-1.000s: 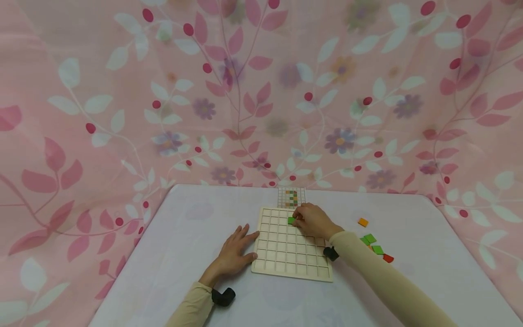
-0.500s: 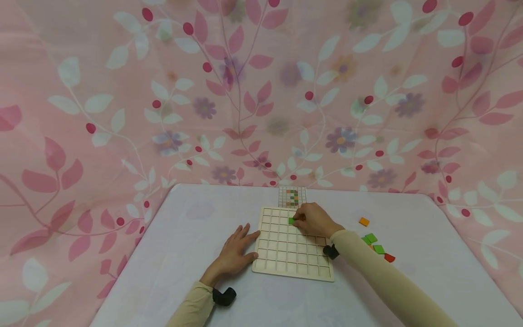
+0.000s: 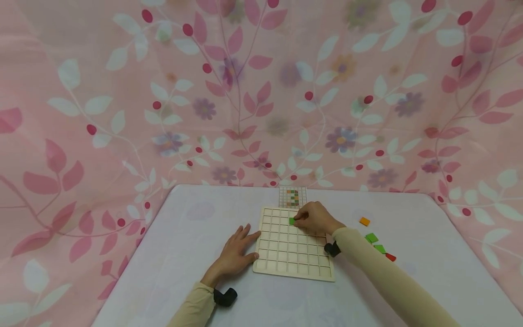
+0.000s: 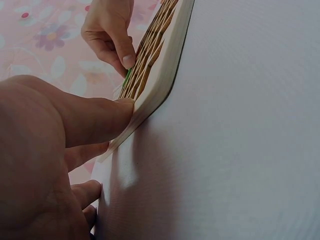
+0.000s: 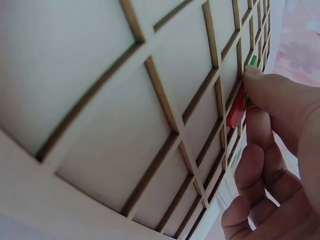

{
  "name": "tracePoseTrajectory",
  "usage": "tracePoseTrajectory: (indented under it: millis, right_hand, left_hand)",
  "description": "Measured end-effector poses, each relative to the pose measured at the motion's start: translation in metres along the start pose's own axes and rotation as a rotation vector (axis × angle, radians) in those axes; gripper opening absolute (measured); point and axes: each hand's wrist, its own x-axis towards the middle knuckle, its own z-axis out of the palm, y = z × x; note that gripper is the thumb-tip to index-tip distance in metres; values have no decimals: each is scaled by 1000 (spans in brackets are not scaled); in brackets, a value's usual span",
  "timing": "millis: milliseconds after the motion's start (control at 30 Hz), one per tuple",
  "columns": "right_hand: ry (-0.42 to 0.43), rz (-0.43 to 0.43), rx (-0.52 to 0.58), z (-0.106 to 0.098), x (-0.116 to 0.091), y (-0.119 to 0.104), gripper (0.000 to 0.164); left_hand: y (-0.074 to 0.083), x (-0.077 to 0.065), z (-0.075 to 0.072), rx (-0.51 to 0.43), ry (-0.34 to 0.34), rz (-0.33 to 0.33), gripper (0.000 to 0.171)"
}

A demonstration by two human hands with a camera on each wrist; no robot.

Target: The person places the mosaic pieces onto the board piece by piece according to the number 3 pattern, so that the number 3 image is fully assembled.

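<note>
A pale wooden grid board (image 3: 294,274) lies on the table. My right hand (image 3: 316,218) is over its far part, pinching a small green square tile (image 3: 292,221) between thumb and fingers at one of the cells. The right wrist view shows a red tile (image 5: 236,112) in the grid beside the fingers; the hand hides it in the head view. With fingers spread and fairly straight, my left hand (image 3: 234,252) touches the board's left edge. Its thumb (image 4: 107,117) rests on the rim in the left wrist view.
A pattern card (image 3: 292,197) with a small coloured grid lies behind the board. Right of the board are loose tiles: an orange tile (image 3: 365,221), green tiles (image 3: 380,249) and a red tile (image 3: 390,257), partly covered by the right sleeve. A floral curtain (image 3: 261,91) hangs behind the table.
Very little differs. My right hand stays at the same cell with the green tile, its fingers shifting slightly. The left hand keeps its place at the board's edge.
</note>
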Motion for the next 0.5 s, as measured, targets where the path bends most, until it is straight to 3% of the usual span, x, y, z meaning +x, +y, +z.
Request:
tracePoseTrajectory:
  millis: [500]
  right_hand:
    - [13, -29, -68, -3, 1, -4, 10]
  left_hand:
    - [1, 0, -1, -5, -3, -2, 62]
